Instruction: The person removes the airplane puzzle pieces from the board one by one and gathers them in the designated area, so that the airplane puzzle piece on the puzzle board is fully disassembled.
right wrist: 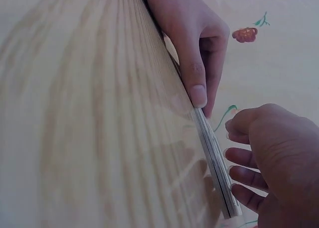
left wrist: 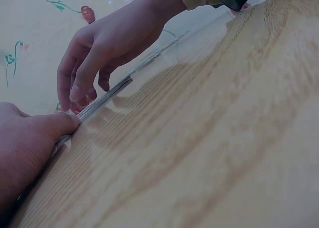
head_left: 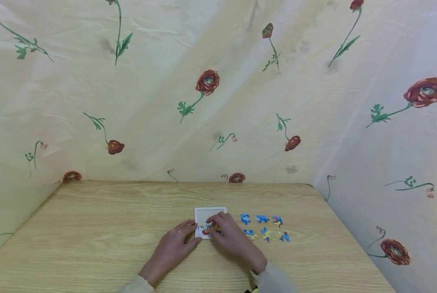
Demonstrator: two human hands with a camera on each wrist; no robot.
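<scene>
My left hand (head_left: 176, 243) is holding the white frame (head_left: 211, 208) by its near-left corner, thumb at the near edge, fingers along the left side. My right hand (head_left: 233, 236) is bending over the frame, thumb and index pointing down into its near part; whether they're pinching a piece or only touching, I can't tell. Hands are sitting near each other, not touching.

Step, as I judge it: I'm fitting jigsaw pieces into the frame. A few pieces (head_left: 205, 232) with red, yellow and blue are lying along its near side; the far part is showing bare backing. Next move is probably calling for settling the piece under my fingers flat, left hand steadying the frame, then reaching right for another.

Just right of the frame, six loose pieces (head_left: 262, 219) are lying in two rows of three, mostly blue, some with yellow or red. Under everything, the wood-grain table (head_left: 93, 236); beyond it, a flowered cloth (head_left: 148, 89) is hanging.

Hard to make out: my right hand is covering the frame's near-right part, so I'm not counting the pieces inside. Both wrist views are catching the frame almost edge-on, hiding its inside. A dark object (head_left: 253, 290) by my right sleeve (head_left: 275, 280) is getting cut off at the bottom; can't identify it.
</scene>
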